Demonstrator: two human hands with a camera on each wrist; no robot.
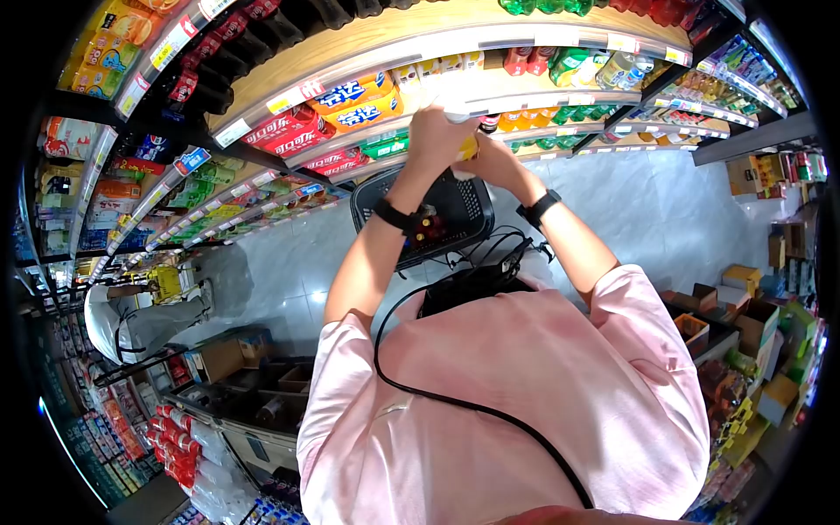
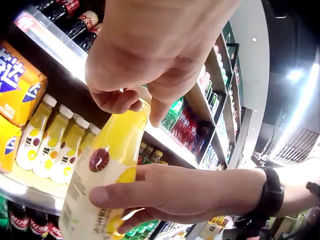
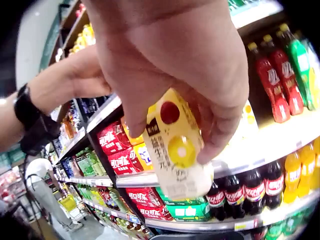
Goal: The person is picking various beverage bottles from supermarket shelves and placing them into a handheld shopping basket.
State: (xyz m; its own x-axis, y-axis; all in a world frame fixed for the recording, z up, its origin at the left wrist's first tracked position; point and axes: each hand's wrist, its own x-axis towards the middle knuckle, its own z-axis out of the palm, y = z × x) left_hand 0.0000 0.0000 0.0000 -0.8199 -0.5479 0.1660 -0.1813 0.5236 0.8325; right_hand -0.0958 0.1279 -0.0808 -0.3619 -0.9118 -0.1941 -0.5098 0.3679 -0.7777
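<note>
Both hands are on one juice bottle with yellow contents and a white label printed with fruit. Around its body, the right hand keeps a grip, thumb across the label. Curled fingers of the left hand pinch its top, hiding the cap. In the right wrist view the bottle leans in front of the drink shelves, with the right hand over its upper part. From the head view, the left hand and right hand meet at the shelf edge.
Similar juice bottles stand in a row beside orange drink packs. Below the hands is a black basket with a few items inside. Red cola packs line the shelf. A person in pale clothes is at the left.
</note>
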